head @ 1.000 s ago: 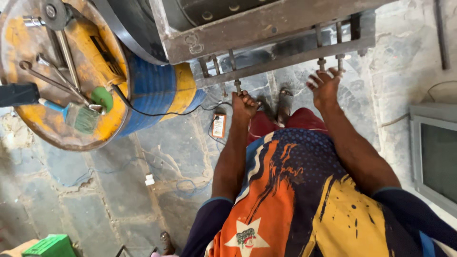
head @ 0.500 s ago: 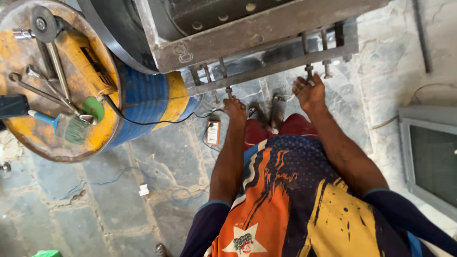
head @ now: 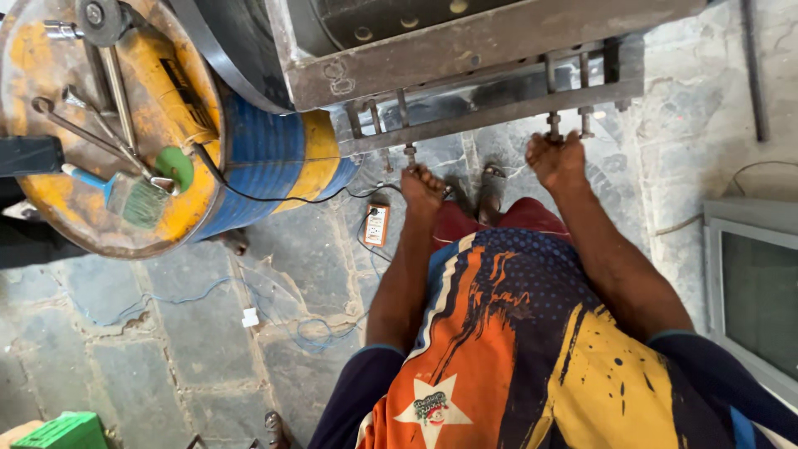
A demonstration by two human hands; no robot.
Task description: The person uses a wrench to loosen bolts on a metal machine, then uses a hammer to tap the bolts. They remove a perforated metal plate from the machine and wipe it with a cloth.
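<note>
The left hand [head: 422, 188] is closed on the lower end of a threaded bolt [head: 409, 155] hanging from the steel machine frame [head: 490, 108], and the right hand [head: 555, 158] is closed likewise on a second bolt [head: 552, 125] further right along the same frame. A small orange rectangular device [head: 376, 224] lies on the stone floor [head: 166, 333] just left of the left hand, and a green box [head: 62, 431] sits at the bottom-left corner, below the blue-and-yellow drum [head: 274, 158].
</note>
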